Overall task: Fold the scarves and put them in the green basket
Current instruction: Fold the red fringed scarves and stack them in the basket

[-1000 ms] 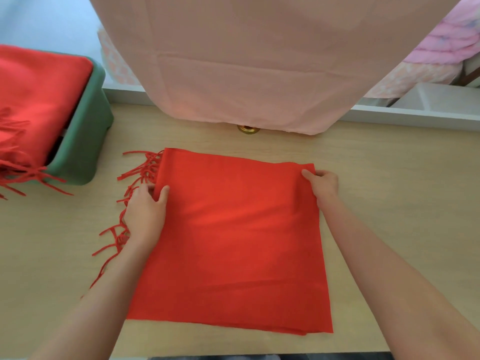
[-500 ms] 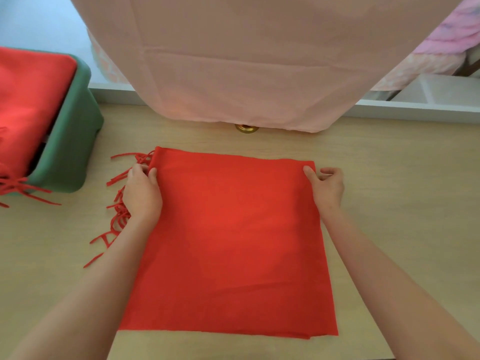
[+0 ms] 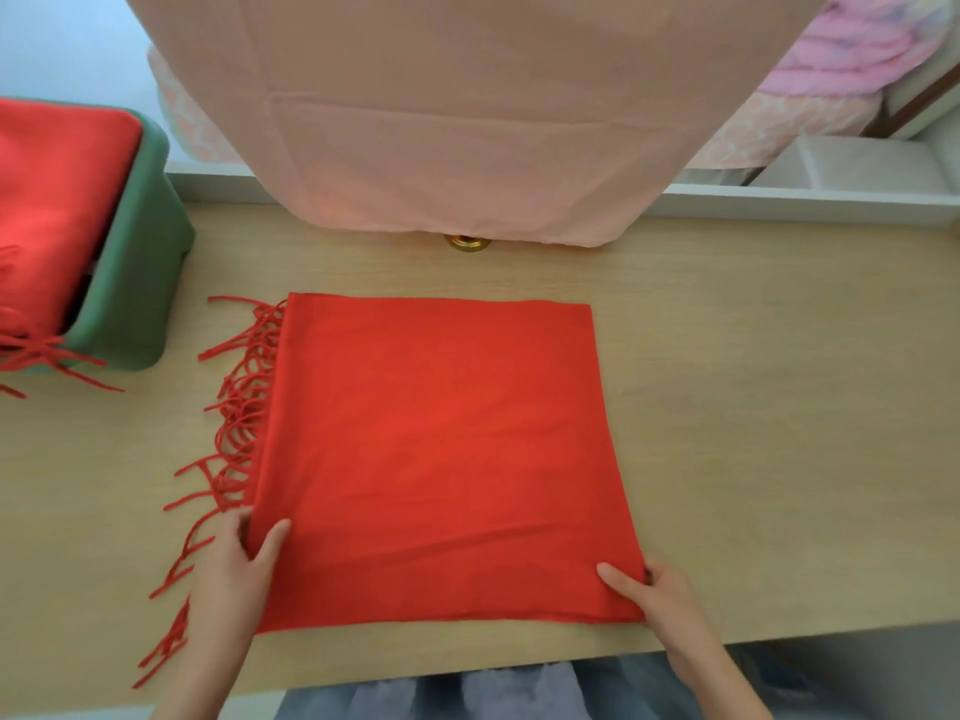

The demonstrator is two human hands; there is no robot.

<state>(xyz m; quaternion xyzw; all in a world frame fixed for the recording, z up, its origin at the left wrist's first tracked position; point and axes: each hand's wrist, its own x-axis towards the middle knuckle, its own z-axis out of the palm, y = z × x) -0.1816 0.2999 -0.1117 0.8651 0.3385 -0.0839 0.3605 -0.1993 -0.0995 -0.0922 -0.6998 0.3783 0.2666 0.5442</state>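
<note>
The left hand (image 3: 234, 574) pinches the near fringed corner of the folded red scarf (image 3: 441, 449), the right hand (image 3: 662, 602) its other near corner; it lies flat on the tabletop (image 3: 779, 407).

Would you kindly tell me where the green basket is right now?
In the head view, the green basket sits far left on the table, just left of the flat red scarf.
</note>
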